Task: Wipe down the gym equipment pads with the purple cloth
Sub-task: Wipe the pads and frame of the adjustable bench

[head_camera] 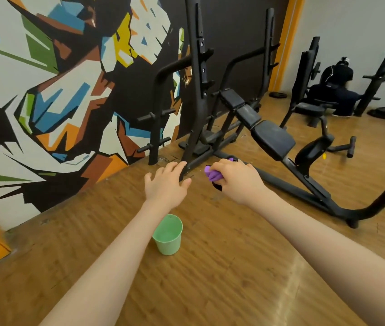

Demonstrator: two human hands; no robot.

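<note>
Green cup [168, 234] upright on wood floor [234, 267], under left forearm. Left hand [166, 184] — fingers spread, relaxed, holding nothing; tips possibly touching the rack's base. Right hand [235, 182] clenched around bunched purple cloth [212, 174]. Beyond — incline bench pads [272, 140], untouched by cloth. Far back, a crouched person [335, 90].

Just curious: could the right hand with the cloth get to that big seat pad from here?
Probably yes. The right hand grips the cloth, and nothing stands between it and the seat pad ahead, though it may take a step or a lean.
</note>
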